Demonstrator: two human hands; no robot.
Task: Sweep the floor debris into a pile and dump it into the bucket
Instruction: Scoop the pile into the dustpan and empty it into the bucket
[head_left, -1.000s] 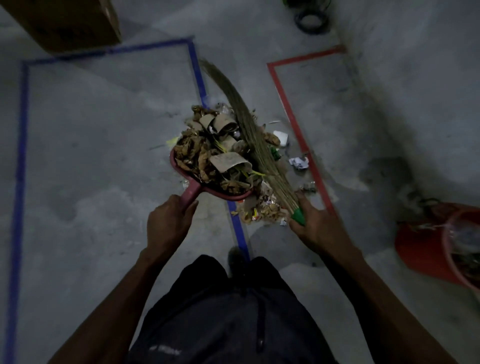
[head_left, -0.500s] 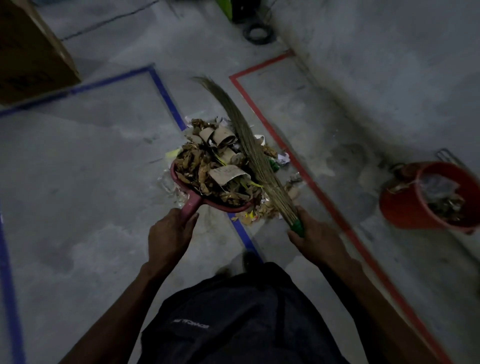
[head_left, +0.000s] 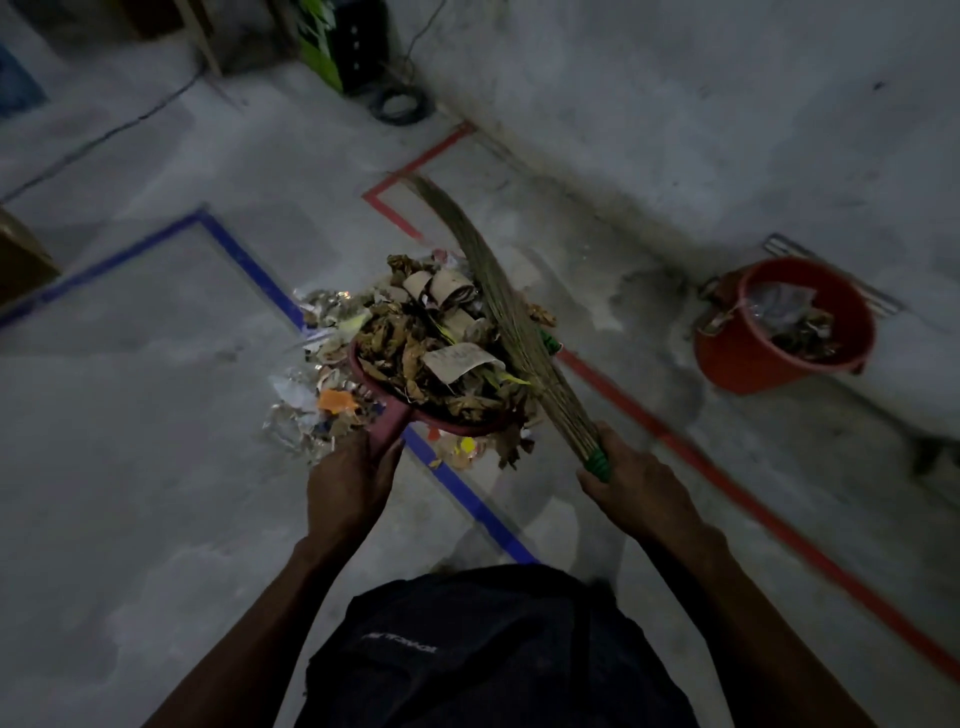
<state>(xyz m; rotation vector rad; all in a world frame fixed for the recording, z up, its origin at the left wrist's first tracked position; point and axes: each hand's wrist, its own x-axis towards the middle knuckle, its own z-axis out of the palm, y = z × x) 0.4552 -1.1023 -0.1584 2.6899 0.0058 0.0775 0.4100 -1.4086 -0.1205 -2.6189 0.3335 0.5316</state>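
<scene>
My left hand (head_left: 350, 483) grips the handle of a red dustpan (head_left: 387, 415) heaped with dry leaves, cardboard tubes and paper scraps (head_left: 431, 343), lifted above the floor. My right hand (head_left: 631, 483) grips the green-wrapped end of a stick broom (head_left: 498, 306) whose bristles lie across the right side of the load. More debris (head_left: 311, 400), foil, paper and an orange scrap, lies on the concrete floor under and left of the pan. The red bucket (head_left: 737, 358) stands to the right by the wall, partly filled with rubbish.
Blue tape (head_left: 249, 260) and red tape (head_left: 727, 483) mark rectangles on the concrete floor. A wall (head_left: 675, 130) runs along the right. A green and black box (head_left: 343, 41) and a coiled cable (head_left: 400, 106) sit at the back. A cardboard box (head_left: 21, 254) is at the left edge.
The view has swung right, so the bucket sits fuller in frame. The loaded dustpan and broom have risen off the floor together, uncovering debris underneath. Both hands keep their grips.
</scene>
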